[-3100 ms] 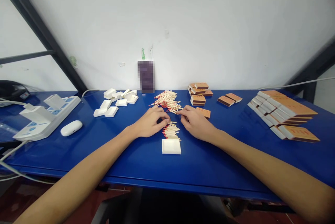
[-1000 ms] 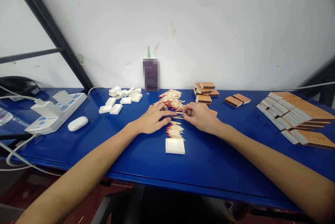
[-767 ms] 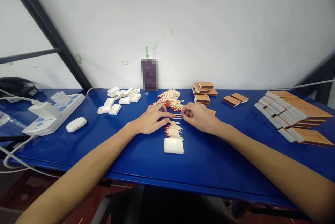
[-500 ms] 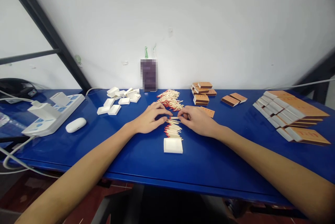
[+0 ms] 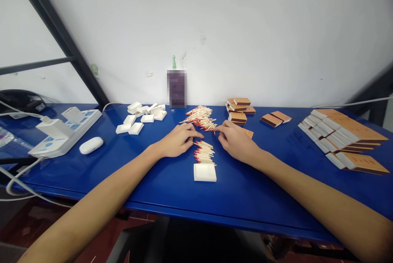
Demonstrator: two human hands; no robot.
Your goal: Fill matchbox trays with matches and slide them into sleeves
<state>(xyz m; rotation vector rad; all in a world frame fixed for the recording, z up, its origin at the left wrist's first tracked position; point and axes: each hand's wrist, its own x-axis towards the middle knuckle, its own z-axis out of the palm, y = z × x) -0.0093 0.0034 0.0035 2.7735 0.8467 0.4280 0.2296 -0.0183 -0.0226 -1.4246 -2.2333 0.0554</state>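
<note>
Your left hand lies palm down on the glossy blue tabletop, forefinger stretched out and thumb parted from it, with nothing seen pinched between them. The thumb is just beside the far end of a neat row of pale wooden matches with red heads; whether it touches them cannot be told. Your right hand has its forefinger extended to the near right edge of a loose heap of red-headed wooden matches; its thumb stands apart below, and its other fingers are curled. You have the row's heads to the left, and the row ends at the far edge of a shallow white cardboard tray. An orange matchbox with brown sides is partly hidden behind your right hand. Small white open cardboard trays are scattered to your left
</note>
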